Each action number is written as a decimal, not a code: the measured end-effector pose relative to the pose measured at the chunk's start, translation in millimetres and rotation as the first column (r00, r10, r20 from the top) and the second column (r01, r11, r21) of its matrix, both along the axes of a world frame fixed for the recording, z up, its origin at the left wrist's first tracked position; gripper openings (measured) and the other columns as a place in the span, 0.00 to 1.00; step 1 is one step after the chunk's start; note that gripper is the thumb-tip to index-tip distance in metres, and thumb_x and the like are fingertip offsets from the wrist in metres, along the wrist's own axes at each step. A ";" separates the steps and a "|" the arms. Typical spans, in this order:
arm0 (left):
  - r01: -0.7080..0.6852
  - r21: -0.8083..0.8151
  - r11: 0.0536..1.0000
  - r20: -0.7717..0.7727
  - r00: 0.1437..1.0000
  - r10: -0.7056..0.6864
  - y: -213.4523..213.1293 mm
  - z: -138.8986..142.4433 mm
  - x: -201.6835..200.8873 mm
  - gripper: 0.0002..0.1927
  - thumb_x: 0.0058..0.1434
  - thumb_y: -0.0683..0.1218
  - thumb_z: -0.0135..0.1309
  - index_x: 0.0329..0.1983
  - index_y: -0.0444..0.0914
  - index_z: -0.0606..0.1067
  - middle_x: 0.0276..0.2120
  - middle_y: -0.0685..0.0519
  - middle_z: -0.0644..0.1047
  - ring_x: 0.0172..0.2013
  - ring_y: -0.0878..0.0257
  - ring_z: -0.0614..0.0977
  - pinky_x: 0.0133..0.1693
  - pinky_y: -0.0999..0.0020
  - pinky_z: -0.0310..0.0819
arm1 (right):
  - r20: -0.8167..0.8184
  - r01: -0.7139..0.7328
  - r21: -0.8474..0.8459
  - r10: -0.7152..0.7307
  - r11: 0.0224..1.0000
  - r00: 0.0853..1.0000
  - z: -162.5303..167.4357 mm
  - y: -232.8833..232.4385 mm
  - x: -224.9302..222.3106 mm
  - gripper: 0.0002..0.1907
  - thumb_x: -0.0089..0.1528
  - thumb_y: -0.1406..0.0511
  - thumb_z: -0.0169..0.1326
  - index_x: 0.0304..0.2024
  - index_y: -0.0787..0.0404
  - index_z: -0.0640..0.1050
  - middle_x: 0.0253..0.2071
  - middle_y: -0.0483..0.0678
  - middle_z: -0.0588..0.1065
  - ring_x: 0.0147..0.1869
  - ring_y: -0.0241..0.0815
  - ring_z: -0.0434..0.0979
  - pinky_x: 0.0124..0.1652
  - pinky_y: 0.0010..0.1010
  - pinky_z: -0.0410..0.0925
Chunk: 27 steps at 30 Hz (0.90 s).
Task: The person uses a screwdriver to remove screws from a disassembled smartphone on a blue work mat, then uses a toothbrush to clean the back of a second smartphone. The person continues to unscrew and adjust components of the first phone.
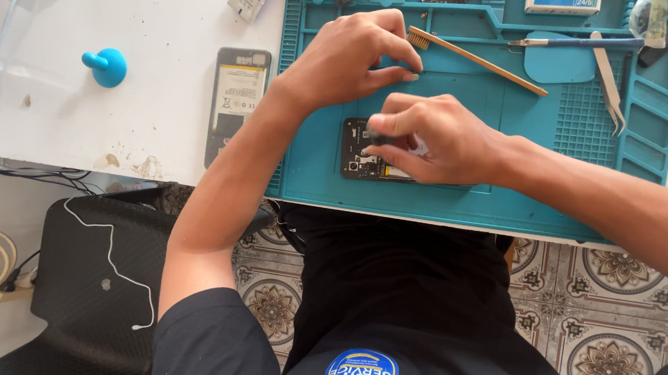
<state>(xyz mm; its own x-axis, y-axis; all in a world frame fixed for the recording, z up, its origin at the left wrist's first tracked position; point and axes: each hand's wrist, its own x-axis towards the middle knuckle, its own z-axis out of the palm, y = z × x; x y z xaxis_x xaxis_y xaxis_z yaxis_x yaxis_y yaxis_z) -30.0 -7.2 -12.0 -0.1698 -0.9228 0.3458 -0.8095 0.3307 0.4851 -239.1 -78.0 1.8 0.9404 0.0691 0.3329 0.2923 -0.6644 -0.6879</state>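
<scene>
A white worktop (119, 118) runs across the upper part of the view, with patterned floor tiles (613, 340) below its edge. At the far left a black mesh chair seat (100, 289) carries a thin white cable (113, 262). On the worktop stands a small blue suction-cup knob (106, 66), smooth and rounded. Just right of it a flat grey phone battery (236, 102) lies with its long axis running away from the person, its edge beside a teal silicone repair mat (537, 202) with ribbed trays and raised dividers.

The left hand (351, 59) hovers over the mat, thumb and forefinger pinched together on something too small to make out. Below it lies the opened phone (361, 154), dark, with its circuit board exposed; its long axis runs left to right along the mat's near edge, the camera end pointing left. The right hand (431, 139) covers most of the phone and is clenched around a dark slim tool (380, 138) pressed toward the board.

Further right lie a wooden-handled brush (476, 60) set diagonally, a blue-handled blade (571, 43), and metal tweezers (609, 83) pointing toward the person.
</scene>
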 end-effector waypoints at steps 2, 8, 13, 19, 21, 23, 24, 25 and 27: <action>-0.027 -0.025 0.999 0.012 1.000 0.027 -2.7 -2.5 -2.3 0.04 0.60 0.47 0.69 0.38 0.47 0.86 0.35 0.57 0.77 0.34 0.61 0.83 0.34 0.63 0.75 | -0.066 0.043 -0.006 -0.044 0.999 0.997 0.6 -1.1 1.1 0.13 0.62 0.67 0.65 0.46 0.64 0.76 0.32 0.50 0.73 0.29 0.42 0.80 0.28 0.32 0.71; -0.040 -0.125 0.991 0.032 0.999 0.044 -8.4 -4.9 -8.8 0.03 0.56 0.46 0.68 0.31 0.47 0.84 0.35 0.59 0.77 0.35 0.59 0.83 0.34 0.61 0.75 | -0.045 0.140 -0.007 -0.140 0.990 0.989 -10.7 -2.4 0.1 0.18 0.61 0.67 0.65 0.50 0.68 0.75 0.31 0.49 0.75 0.28 0.40 0.79 0.28 0.31 0.71; -0.023 -0.214 0.977 0.100 0.994 0.045 -14.0 -1.9 -15.7 0.04 0.55 0.45 0.66 0.27 0.47 0.81 0.31 0.59 0.76 0.36 0.59 0.82 0.36 0.60 0.75 | 0.370 0.048 -0.029 -0.034 0.998 0.928 -27.4 -8.2 1.2 0.29 0.66 0.71 0.65 0.63 0.65 0.62 0.41 0.49 0.78 0.34 0.37 0.80 0.35 0.30 0.72; -0.058 -0.162 0.985 0.117 0.990 0.077 -16.5 1.6 -19.0 0.05 0.57 0.46 0.64 0.28 0.45 0.79 0.32 0.59 0.76 0.37 0.58 0.81 0.37 0.60 0.75 | 0.346 0.077 -0.023 -0.064 0.997 0.936 -35.3 -10.6 1.6 0.34 0.63 0.72 0.66 0.64 0.64 0.60 0.39 0.49 0.79 0.32 0.36 0.80 0.33 0.29 0.73; -0.049 -0.196 0.979 0.176 0.981 0.084 -16.9 2.8 -20.9 0.07 0.59 0.47 0.63 0.30 0.42 0.77 0.32 0.57 0.76 0.37 0.57 0.81 0.37 0.59 0.75 | 0.341 0.075 -0.005 -0.069 0.997 0.937 -34.2 -10.3 1.8 0.34 0.63 0.72 0.66 0.64 0.64 0.61 0.38 0.49 0.79 0.33 0.36 0.80 0.34 0.29 0.73; -0.042 -0.232 0.972 0.210 0.973 0.092 -16.3 3.0 -23.6 0.09 0.62 0.49 0.61 0.33 0.41 0.75 0.33 0.55 0.75 0.37 0.56 0.81 0.37 0.57 0.75 | 0.348 0.076 -0.002 -0.070 0.997 0.935 -33.4 -9.6 2.0 0.34 0.63 0.72 0.66 0.64 0.64 0.61 0.39 0.49 0.79 0.33 0.36 0.80 0.34 0.29 0.74; -0.038 -0.255 0.966 0.217 0.971 0.096 -16.1 2.4 -24.4 0.10 0.64 0.50 0.60 0.34 0.40 0.74 0.34 0.54 0.75 0.37 0.55 0.81 0.38 0.57 0.75 | 0.361 0.078 -0.012 -0.069 0.997 0.930 -33.1 -9.4 2.1 0.33 0.63 0.72 0.66 0.64 0.64 0.61 0.39 0.49 0.79 0.33 0.36 0.80 0.34 0.29 0.74; -0.035 -0.278 0.960 0.222 0.970 0.100 -15.9 3.0 -24.9 0.11 0.66 0.51 0.58 0.36 0.40 0.73 0.35 0.53 0.75 0.37 0.55 0.81 0.38 0.56 0.76 | 0.371 0.080 -0.021 -0.067 0.997 0.926 -32.8 -9.2 1.9 0.33 0.63 0.73 0.66 0.63 0.63 0.61 0.40 0.50 0.79 0.33 0.36 0.80 0.34 0.29 0.73; -0.068 -0.240 0.968 0.067 0.994 0.087 -14.4 5.1 -23.9 0.12 0.71 0.51 0.55 0.39 0.38 0.72 0.36 0.53 0.75 0.38 0.53 0.82 0.39 0.56 0.76 | 0.369 0.096 -0.018 -0.083 0.995 0.926 -32.3 -9.2 1.3 0.33 0.63 0.73 0.66 0.63 0.64 0.61 0.41 0.51 0.79 0.34 0.37 0.80 0.34 0.29 0.74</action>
<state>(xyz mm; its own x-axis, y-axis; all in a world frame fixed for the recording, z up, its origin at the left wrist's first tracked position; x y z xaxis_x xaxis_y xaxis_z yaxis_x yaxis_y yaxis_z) -53.9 -21.6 -6.9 -0.1358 -0.8273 0.5452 -0.8688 0.3639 0.3358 -237.8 -87.2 -30.5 0.7557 0.0078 0.6548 0.4578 -0.7213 -0.5198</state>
